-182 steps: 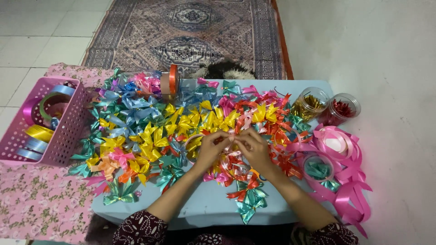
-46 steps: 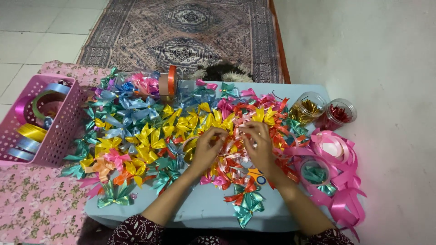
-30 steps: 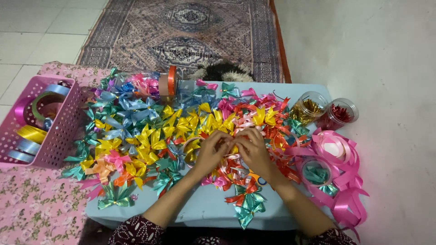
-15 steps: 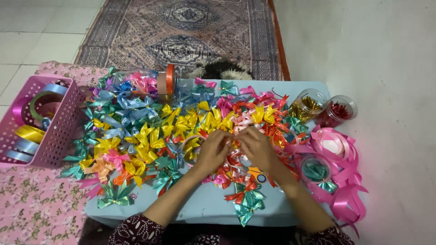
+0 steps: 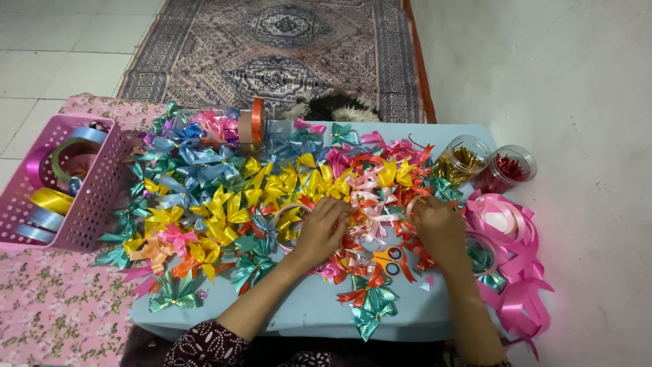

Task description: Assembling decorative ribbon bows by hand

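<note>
Pink ribbon strip pinched between left hand, right hand; two jars; one basket.

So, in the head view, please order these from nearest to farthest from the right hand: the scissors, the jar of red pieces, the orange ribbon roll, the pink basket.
1. The scissors, just to the left of the right hand, on the table.
2. The jar of red pieces, at the table's far right corner.
3. The orange ribbon roll, upright at the far edge.
4. The pink basket, far left, off the table.
</note>
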